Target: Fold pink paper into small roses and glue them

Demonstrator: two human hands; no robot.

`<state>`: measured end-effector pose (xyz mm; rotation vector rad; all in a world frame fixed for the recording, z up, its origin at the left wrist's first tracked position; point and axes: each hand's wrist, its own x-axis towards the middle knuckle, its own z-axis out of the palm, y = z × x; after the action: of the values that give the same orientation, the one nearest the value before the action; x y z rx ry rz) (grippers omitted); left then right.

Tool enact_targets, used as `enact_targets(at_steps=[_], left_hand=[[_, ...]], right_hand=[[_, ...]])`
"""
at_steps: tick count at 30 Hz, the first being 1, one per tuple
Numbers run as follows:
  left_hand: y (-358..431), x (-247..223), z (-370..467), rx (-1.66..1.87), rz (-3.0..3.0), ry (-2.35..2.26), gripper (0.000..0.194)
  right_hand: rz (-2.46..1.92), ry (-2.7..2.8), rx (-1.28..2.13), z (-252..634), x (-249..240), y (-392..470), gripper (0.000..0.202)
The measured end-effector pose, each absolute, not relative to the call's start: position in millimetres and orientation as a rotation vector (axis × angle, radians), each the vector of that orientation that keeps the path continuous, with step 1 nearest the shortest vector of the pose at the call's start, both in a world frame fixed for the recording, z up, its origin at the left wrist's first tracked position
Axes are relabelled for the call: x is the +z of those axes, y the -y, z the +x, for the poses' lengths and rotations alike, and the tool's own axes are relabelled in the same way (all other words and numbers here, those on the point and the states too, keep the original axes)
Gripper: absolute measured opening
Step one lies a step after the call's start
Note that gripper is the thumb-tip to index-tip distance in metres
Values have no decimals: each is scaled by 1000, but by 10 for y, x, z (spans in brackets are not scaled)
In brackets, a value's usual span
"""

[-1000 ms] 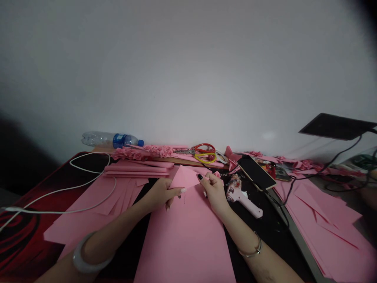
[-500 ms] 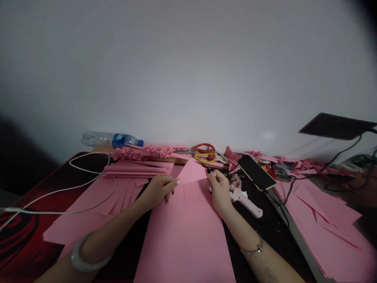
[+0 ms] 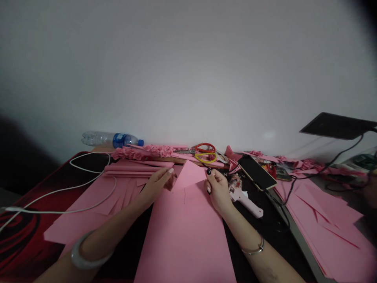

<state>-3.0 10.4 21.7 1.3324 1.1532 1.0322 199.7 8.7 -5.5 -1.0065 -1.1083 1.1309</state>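
And the left hand (image 3: 157, 182) slips off the small pink paper (image 3: 190, 177), loosely curled, seemingly empty! Only the right hand (image 3: 218, 188) pinches its edge now.

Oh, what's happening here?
A person's right hand pinches the right side of a small pink paper piece over a larger pink sheet. The left hand is by its left edge; whether it touches is unclear. A glue gun lies beside the right hand, scissors farther back.
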Motion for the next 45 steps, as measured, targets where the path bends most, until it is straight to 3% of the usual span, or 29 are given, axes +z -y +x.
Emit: enact_targets(at_steps=[2,5,13,21,30,36,45], left_hand=[[-87,208,-16,923,1304,-1090,27],[-75,137,-2,787,1330,-928,51],[-52,155,6,643,1280,-900,76],[-59,70,-38,585,1391,-932,33],[-42,53,18,761,1513,-1150,32],[-28,96,50,886,1465,-1207,24],[-39,7,48,791,1409,-1074,29]], right_hand=[[-1023,1133,1143,1982,-55,-79,37],[-1030,1172,1159,1962,-64,-66,38],[-1030,1202,1177,1939,-74,-45,36],[-1027,1200,1195,1955,-93,-58,35],[-966,1243,1457,1961,-109,-66,41],[-1007,1371,1497,1967,-35,-28,34],[-1028,1372,1460,1976,-88,-53,32]])
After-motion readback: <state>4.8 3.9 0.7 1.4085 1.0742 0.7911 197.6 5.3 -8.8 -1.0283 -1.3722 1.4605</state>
